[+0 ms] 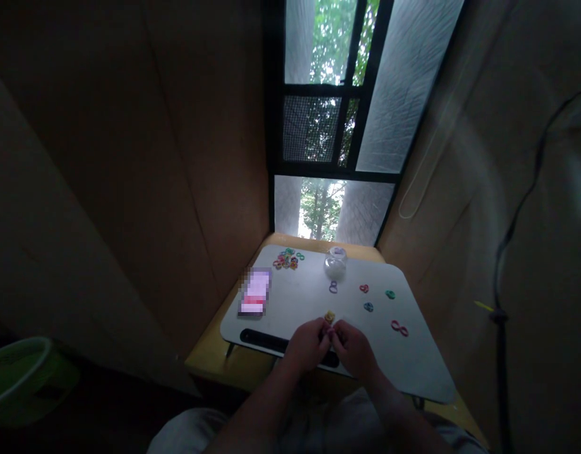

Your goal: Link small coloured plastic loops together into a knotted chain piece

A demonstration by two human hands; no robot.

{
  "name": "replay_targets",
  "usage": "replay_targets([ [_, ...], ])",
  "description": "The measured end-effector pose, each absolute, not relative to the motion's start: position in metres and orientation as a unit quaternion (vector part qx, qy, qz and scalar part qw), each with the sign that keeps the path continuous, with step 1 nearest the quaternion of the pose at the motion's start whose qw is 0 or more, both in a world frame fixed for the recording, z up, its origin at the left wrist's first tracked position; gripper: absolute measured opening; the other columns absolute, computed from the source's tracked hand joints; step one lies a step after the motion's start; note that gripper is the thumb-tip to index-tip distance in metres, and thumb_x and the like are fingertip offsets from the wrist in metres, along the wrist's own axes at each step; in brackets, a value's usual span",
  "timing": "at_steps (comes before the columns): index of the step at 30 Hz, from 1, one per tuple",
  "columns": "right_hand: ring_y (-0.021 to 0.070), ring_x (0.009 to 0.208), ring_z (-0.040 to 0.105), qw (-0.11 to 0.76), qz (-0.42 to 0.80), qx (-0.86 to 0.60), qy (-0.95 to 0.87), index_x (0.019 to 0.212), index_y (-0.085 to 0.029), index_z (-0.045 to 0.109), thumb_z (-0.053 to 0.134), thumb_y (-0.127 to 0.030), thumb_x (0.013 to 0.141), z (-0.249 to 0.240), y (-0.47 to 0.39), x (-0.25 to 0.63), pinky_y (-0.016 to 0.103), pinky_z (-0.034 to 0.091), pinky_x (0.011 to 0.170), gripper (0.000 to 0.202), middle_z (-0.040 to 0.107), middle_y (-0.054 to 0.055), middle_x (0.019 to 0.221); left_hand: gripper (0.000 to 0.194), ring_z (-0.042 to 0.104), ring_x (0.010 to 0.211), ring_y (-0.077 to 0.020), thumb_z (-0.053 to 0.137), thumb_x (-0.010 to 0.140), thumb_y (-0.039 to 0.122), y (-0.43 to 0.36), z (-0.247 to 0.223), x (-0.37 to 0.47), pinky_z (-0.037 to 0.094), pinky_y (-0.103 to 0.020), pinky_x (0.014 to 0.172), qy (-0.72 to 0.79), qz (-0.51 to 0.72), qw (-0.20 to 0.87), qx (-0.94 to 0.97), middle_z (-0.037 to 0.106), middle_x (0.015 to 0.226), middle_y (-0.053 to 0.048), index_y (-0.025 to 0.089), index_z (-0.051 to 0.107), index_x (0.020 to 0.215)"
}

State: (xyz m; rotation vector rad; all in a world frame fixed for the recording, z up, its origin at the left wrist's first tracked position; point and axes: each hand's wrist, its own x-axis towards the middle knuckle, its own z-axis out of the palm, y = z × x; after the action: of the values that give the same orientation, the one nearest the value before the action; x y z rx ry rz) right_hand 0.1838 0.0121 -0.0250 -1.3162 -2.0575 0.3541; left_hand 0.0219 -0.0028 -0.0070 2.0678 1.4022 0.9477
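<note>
My left hand [308, 345] and my right hand [353, 348] meet near the front edge of a small white table [300, 299]. Their fingertips pinch a small pink band [330, 330] between them; its exact shape is mostly hidden by the fingers. Just beyond the fingertips lies a yellow band [329, 316]. Farther off is a purple looped band [333, 287], in front of a clear round container [335, 267]. To the right of my hands lie a blue band [368, 307], a red band [363, 288], a green band [390, 294] and a pink figure-eight band [399, 328].
A pile of colourful bands [285, 260] lies at the table's far left. A phone [255, 292] with a lit screen lies at the left edge, behind a dark slot [264, 340]. A window [335, 208] stands beyond, a green basket [30, 381] left, and a cable [501, 265] hangs right.
</note>
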Motion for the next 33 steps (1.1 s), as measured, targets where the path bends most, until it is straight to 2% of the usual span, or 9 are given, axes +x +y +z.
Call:
replay_targets([
  [33,0.0151,0.063,0.054,0.331,0.13,-0.506,-0.786,0.074,-0.021,0.053,0.046,-0.03,0.09,-0.0253,0.0123,0.1839,0.025,0.037,0.06,0.019,0.06,0.0,0.068,0.01,0.057,0.072,-0.0142,0.05,0.089,0.024,-0.003,-0.0079,0.0219,0.038,-0.024,0.065,0.515,0.339,0.228,0.753,0.065,0.081,0.0,0.02,0.059,0.088],
])
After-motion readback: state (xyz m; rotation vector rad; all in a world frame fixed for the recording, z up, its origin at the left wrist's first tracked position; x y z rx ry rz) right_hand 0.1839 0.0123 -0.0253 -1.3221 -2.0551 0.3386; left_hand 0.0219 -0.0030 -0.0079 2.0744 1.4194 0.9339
